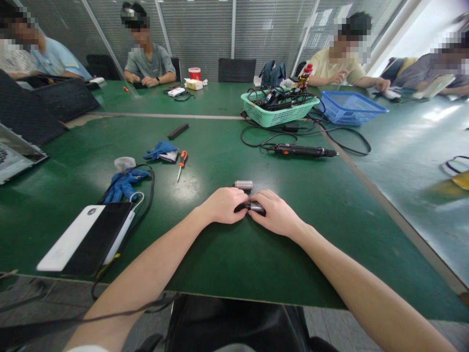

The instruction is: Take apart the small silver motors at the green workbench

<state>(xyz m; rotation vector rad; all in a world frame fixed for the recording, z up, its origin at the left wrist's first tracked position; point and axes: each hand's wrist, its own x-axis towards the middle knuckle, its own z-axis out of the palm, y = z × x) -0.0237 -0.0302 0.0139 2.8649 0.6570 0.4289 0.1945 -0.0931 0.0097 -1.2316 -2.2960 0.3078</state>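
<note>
Both my hands meet over the green table (205,254), fingers closed on a small dark and silver cylindrical piece (256,208). My left hand (225,204) grips its black end, and my right hand (274,211) wraps round the silver end. Fingers partly cover the piece, so I cannot tell its exact kind or whether it is one part or two. Just beyond my fingertips lies a short silver cylinder (244,185), apart from the right hand.
To the left lie an orange-handled screwdriver (182,160), blue gloves (124,183), a dark bar (178,131) and a white power bank with a phone (98,239). Ahead are a black electric screwdriver (304,150), a green basket (271,116) of cables and a blue basket (348,110). Several people sit around.
</note>
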